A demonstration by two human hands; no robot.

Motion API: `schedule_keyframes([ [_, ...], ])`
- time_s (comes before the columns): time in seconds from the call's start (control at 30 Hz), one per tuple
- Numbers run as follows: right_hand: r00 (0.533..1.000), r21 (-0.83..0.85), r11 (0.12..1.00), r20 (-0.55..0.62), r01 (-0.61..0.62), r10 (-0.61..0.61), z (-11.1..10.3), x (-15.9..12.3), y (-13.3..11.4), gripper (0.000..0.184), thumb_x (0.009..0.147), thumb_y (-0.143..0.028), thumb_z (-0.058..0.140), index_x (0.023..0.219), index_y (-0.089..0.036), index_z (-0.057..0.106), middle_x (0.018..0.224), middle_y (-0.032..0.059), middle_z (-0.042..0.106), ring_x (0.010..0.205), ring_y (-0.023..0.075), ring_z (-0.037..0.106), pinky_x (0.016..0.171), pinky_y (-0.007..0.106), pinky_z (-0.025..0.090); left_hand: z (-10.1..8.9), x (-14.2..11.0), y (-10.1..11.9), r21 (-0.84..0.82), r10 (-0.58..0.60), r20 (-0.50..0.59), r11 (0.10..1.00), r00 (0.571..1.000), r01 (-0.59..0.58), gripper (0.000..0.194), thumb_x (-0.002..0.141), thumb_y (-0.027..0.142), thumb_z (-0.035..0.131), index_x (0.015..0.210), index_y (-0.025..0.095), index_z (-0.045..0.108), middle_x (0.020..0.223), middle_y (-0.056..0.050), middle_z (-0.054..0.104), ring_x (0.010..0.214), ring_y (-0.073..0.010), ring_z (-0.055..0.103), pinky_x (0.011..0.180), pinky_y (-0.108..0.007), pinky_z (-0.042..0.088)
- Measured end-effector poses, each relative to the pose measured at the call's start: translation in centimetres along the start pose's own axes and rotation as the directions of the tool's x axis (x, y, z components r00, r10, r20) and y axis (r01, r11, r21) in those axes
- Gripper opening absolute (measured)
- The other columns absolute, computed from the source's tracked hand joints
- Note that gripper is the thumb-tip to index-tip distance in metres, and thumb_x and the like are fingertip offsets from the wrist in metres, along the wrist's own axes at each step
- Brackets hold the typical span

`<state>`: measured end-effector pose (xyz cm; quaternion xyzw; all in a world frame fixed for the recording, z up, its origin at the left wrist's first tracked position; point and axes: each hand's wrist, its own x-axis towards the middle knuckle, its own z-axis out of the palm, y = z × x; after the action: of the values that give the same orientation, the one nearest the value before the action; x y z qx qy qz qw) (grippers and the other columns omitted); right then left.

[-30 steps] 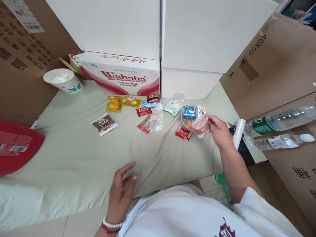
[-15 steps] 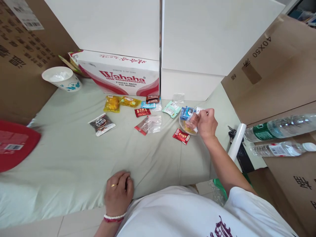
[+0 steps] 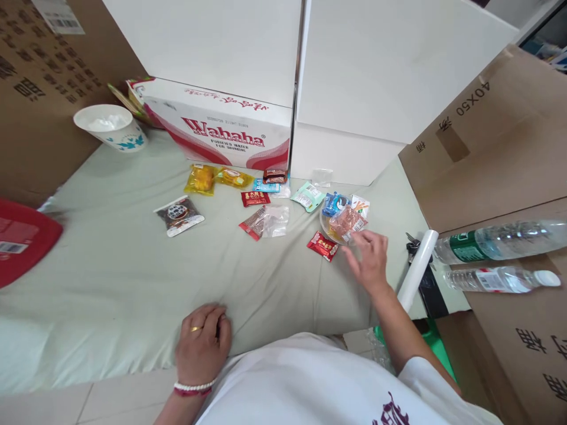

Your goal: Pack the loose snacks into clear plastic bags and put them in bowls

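My right hand point(image 3: 368, 260) is open, thumb and fingers apart, just in front of a small clear dish point(image 3: 325, 221). On the dish lie a blue packet point(image 3: 335, 203) and a clear-wrapped pinkish-brown packet point(image 3: 346, 222); a white packet with an orange print point(image 3: 360, 205) sits at its right edge. Left of my fingers, a red packet point(image 3: 323, 246) rests on the cloth. Near the front edge of the table my left hand point(image 3: 204, 336) lies with its fingers curled in, holding nothing that I can see.
More snack packets spread leftward: mint green point(image 3: 308, 196), red-brown point(image 3: 256, 223), yellow point(image 3: 200, 179) and black-and-white point(image 3: 179, 216). A paper cup point(image 3: 126, 139) and Wahaba-like lettered carton point(image 3: 230, 133) stand behind. Two plastic bottles point(image 3: 509, 241) and a white roll point(image 3: 419, 268) lie at right.
My right hand has let go of the pinkish-brown packet at the dish, drawn back toward me and opened. The left hand stays curled by the table edge.
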<state>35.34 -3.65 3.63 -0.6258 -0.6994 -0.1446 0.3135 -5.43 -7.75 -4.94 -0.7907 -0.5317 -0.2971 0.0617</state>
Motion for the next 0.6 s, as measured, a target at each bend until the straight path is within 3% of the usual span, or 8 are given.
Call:
schedule_keyframes([
  [0.1,0.994,-0.115,0.993,0.107,0.035,-0.023,1.8,-1.8,-0.8,0.053,0.093,-0.032,0.070,0.144,-0.031,0.056,0.127,0.0121,0.058,0.121,0.0316,0.050,0.103,0.049,0.044,0.0,0.2,0.0,0.005,0.013,0.000,1.000,1.000,-0.013,0.014,0.086,0.010,0.064,0.097,0.017,0.064,0.097,-0.010,0.068,0.093,-0.0264,0.063,0.087,-0.040,0.053],
  [0.2,0.990,-0.196,0.980,0.132,-0.021,0.047,3.6,-2.0,-0.1,0.044,0.099,-0.023,0.057,0.142,-0.034,0.060,0.121,0.0098,0.061,0.106,0.0259,0.056,0.099,0.046,0.043,0.0,0.2,0.0,0.007,0.036,0.006,0.999,0.999,-0.036,0.012,0.086,0.010,0.063,0.096,0.017,0.064,0.095,-0.011,0.068,0.092,-0.0265,0.063,0.087,-0.041,0.053],
  [0.3,0.982,-0.200,0.979,0.172,-0.047,0.082,4.4,-1.6,1.2,0.048,0.101,-0.015,0.048,0.141,-0.037,0.061,0.116,0.0078,0.063,0.095,0.0206,0.057,0.095,0.042,0.042,0.0,0.1,0.0,0.012,0.031,0.003,0.999,1.000,-0.031,0.012,0.087,0.011,0.063,0.096,0.018,0.064,0.096,-0.011,0.069,0.093,-0.0267,0.063,0.087,-0.041,0.053],
  [0.47,0.963,-0.131,0.986,0.238,-0.101,0.130,3.4,-1.7,4.5,0.049,0.100,-0.017,0.044,0.142,-0.035,0.063,0.117,0.0085,0.060,0.098,0.0223,0.056,0.095,0.043,0.041,0.1,-0.1,-0.1,0.013,0.017,-0.002,1.000,1.000,-0.017,0.013,0.086,0.011,0.063,0.098,0.018,0.064,0.097,-0.010,0.069,0.093,-0.0268,0.063,0.087,-0.041,0.053],
  [0.6,0.948,-0.102,0.969,0.206,-0.223,0.240,1.9,-2.0,9.3,0.047,0.096,-0.024,0.049,0.138,-0.033,0.066,0.119,0.0086,0.058,0.099,0.0250,0.055,0.097,0.045,0.044,0.3,-0.2,-0.2,0.014,0.026,0.000,1.000,1.000,-0.026,0.014,0.086,0.011,0.064,0.098,0.019,0.064,0.097,-0.010,0.069,0.092,-0.0268,0.063,0.086,-0.041,0.054],
])
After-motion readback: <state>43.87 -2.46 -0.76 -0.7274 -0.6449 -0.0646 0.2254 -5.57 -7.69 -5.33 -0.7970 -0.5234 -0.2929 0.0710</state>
